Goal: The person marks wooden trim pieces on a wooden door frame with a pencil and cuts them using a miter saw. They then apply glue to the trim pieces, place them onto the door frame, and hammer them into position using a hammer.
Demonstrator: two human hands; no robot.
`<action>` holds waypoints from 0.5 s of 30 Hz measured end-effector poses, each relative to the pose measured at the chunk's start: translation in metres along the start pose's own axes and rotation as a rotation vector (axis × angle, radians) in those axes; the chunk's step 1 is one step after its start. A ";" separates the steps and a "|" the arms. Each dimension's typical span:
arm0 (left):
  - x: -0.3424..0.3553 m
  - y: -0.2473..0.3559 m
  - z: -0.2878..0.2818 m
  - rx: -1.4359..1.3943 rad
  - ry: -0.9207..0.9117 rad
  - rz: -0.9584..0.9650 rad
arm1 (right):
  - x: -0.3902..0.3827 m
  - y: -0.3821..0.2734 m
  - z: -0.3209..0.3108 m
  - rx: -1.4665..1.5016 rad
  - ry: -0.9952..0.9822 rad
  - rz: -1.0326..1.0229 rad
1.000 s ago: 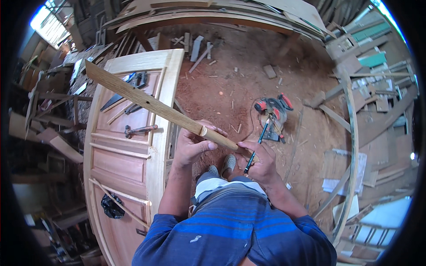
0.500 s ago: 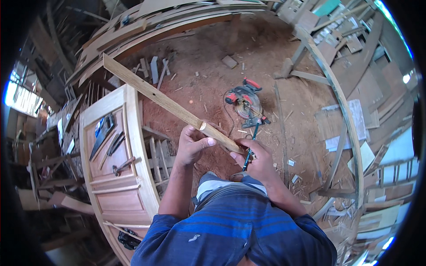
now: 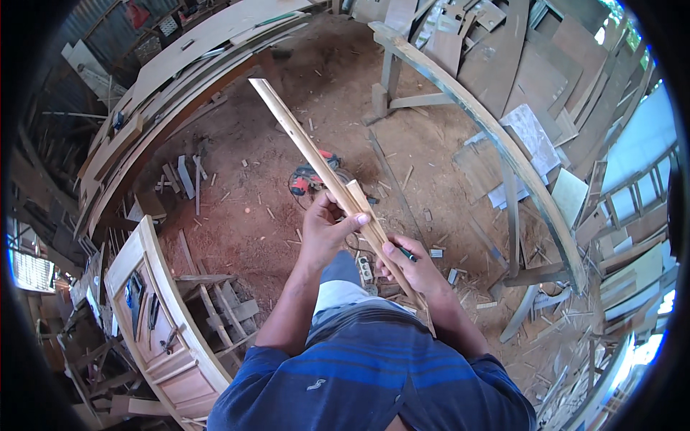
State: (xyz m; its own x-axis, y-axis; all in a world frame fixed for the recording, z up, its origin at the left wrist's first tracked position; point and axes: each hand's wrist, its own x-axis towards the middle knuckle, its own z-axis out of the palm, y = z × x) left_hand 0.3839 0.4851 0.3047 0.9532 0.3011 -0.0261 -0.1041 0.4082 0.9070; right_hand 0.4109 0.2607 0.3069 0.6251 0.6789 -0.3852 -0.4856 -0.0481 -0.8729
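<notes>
A long, narrow wooden moulding strip (image 3: 302, 147) slants across in front of me, its far end up and left, its near end by my waist. My left hand (image 3: 329, 228) is closed around its middle, thumb on top. A shorter wooden piece (image 3: 357, 195) lies along the strip at that grip. Nearer my body, my right hand (image 3: 415, 269) is closed on the strip too. A dark pencil (image 3: 407, 253) pokes out between the thumb and fingers of that hand. The right hand's lower fingers are partly hidden behind the wood.
On the dirt floor beyond the strip is a red and black power saw (image 3: 305, 181), partly covered. A panelled wooden door (image 3: 188, 316) at left bears hand tools. A long bench (image 3: 162, 140) with boards stands far left. A curved-looking trestle beam (image 3: 474, 108) stands right, near leaning sheets (image 3: 507, 72).
The strip has swung to a steeper slant, and its near end now extends past my right hand toward my waist. The shorter piece now shows beside it. My view has shifted rightward.
</notes>
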 end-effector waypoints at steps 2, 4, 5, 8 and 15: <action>0.022 -0.011 0.018 0.033 -0.026 -0.056 | 0.004 -0.011 -0.026 0.014 0.057 0.039; 0.047 -0.019 0.040 0.031 -0.064 -0.125 | 0.015 -0.011 -0.059 0.046 0.057 0.026; 0.063 -0.029 0.045 0.027 -0.074 -0.130 | 0.021 -0.014 -0.076 0.076 0.047 0.013; 0.112 -0.072 0.052 -0.062 -0.195 -0.131 | 0.042 -0.029 -0.122 0.080 0.079 -0.042; 0.213 -0.249 0.024 0.744 -0.432 -0.450 | 0.123 -0.071 -0.234 0.032 0.224 -0.002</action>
State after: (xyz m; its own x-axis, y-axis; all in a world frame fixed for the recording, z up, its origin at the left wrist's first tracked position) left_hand 0.6194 0.4274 0.0837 0.8976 -0.1525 -0.4135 0.3603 -0.2866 0.8877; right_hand 0.6653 0.1764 0.2514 0.7443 0.4993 -0.4436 -0.5014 -0.0210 -0.8650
